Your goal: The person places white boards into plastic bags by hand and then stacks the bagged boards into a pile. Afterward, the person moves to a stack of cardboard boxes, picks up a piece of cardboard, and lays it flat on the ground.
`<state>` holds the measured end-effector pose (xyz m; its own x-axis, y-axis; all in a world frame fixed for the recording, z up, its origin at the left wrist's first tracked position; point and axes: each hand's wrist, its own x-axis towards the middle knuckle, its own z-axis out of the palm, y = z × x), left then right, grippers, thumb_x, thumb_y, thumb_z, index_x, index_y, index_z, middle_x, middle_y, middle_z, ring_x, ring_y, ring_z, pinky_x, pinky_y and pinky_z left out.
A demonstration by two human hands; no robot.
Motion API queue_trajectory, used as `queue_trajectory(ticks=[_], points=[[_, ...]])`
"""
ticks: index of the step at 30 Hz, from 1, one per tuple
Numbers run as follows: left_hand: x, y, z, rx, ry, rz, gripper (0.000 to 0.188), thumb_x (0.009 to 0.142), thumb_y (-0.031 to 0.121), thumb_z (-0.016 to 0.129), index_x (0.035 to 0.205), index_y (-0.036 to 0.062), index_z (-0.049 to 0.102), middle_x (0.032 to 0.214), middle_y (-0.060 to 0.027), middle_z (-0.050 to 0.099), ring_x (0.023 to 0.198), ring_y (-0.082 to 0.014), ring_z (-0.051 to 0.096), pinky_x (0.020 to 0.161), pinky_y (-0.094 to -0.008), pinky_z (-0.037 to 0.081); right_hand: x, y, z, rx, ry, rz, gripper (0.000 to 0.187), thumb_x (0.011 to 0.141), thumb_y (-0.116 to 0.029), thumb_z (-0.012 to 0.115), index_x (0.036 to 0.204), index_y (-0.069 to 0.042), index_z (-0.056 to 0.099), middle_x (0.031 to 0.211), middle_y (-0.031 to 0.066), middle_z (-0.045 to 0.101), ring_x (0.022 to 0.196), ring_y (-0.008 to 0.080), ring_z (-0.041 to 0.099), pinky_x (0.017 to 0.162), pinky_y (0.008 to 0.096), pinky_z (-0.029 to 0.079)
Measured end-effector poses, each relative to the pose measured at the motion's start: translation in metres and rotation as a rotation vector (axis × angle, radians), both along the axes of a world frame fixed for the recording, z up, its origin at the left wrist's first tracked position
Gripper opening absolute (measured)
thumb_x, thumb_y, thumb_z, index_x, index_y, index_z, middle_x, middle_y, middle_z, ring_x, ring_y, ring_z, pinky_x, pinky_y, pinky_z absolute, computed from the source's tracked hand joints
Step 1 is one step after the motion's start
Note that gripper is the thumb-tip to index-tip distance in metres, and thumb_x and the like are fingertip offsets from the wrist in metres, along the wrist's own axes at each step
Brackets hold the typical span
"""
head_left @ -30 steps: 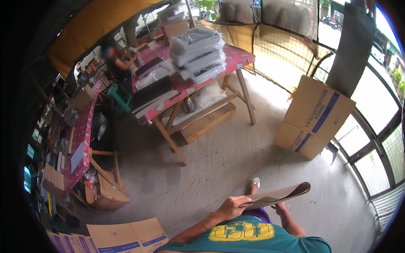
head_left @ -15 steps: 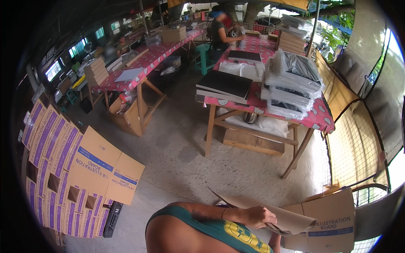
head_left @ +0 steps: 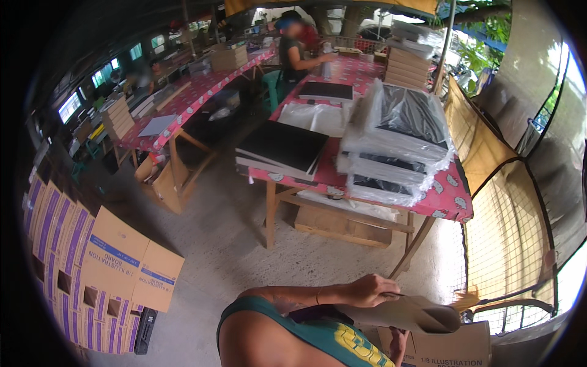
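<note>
A large brown paper sheet point(head_left: 391, 317), curled over into a loose roll at its right end, is in front of me near the lower edge. My left hand point(head_left: 372, 290) reaches across from the left, its fingers closed on the sheet's upper edge. Below it, my right hand point(head_left: 399, 342) is partly hidden and appears closed on the sheet's lower edge. Beneath and behind the paper stands a brown cardboard box point(head_left: 452, 345) with a blue band, its near side partly covered by the sheet and my right hand.
Ahead is a pink-covered table point(head_left: 449, 196) with plastic-wrapped black boards point(head_left: 397, 134) and loose black boards point(head_left: 284, 147). At left are stacked cartons point(head_left: 58, 244) and a cardboard panel point(head_left: 116, 251). A co-worker point(head_left: 293, 52) is at the table's far end. Netting point(head_left: 507, 226) bounds the right.
My left hand has risen slightly with the paper, which now curls more at its right end. My right hand shows more below it. The view has turned a little, moving the table left.
</note>
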<state>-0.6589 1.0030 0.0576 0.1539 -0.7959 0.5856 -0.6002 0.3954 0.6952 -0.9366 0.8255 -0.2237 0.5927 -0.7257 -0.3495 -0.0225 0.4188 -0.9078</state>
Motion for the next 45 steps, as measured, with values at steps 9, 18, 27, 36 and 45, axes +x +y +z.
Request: queue_trajectory(ticks=[9,18,27,36,45], points=[[0.108,-0.156,0.154,-0.158,0.132,0.118,0.015,0.088,0.014,0.062,0.082,0.0003,0.060,0.060,-0.0089,0.049,0.048,-0.0143,0.044,0.046,-0.0315,0.035,0.115,-0.193,0.208,-0.493,-0.108,-0.244,0.053,0.070,-0.004,0.069,0.118,-0.001,0.045,0.102,0.0085,0.055,0.091,0.0179,0.055,0.080,0.0323,0.048],[0.115,-0.311,0.269,-0.877,0.152,0.378,0.029,0.085,0.020,0.069,0.098,-0.0064,0.064,0.091,-0.0069,0.065,0.079,-0.0111,0.056,0.074,-0.0257,0.045,0.231,-0.369,0.458,-1.164,-0.243,-0.591,0.053,0.074,-0.008,0.076,0.118,0.001,0.048,0.107,0.0097,0.057,0.094,0.0167,0.056,0.082,0.0272,0.046],[0.182,-0.428,0.235,-0.671,0.148,0.690,0.035,0.087,0.014,0.066,0.109,-0.0115,0.056,0.107,-0.0119,0.063,0.098,-0.0141,0.058,0.085,-0.0276,0.045,0.355,-0.514,0.396,-0.775,-0.454,-0.175,0.053,0.070,-0.005,0.068,0.117,-0.001,0.042,0.100,0.0103,0.057,0.089,0.0173,0.058,0.075,0.0300,0.051],[0.249,-0.456,0.109,-0.411,0.286,0.706,0.054,0.088,0.007,0.061,0.131,-0.0037,0.031,0.127,-0.0162,0.045,0.112,-0.0219,0.050,0.096,-0.0351,0.041,0.372,-0.542,0.381,-0.690,-0.453,-0.007,0.073,0.071,-0.029,0.081,0.125,-0.001,0.039,0.113,0.0131,0.053,0.107,0.0215,0.052,0.092,0.0349,0.044],[0.250,-0.490,0.071,-0.472,0.276,0.818,0.043,0.092,0.001,0.050,0.131,-0.0059,0.034,0.122,-0.0157,0.051,0.110,-0.0207,0.053,0.094,-0.0307,0.041,0.375,-0.583,0.335,-0.629,-0.469,0.069,0.082,0.068,-0.024,0.082,0.133,-0.002,0.037,0.121,0.0124,0.054,0.114,0.0212,0.051,0.097,0.0342,0.041]])
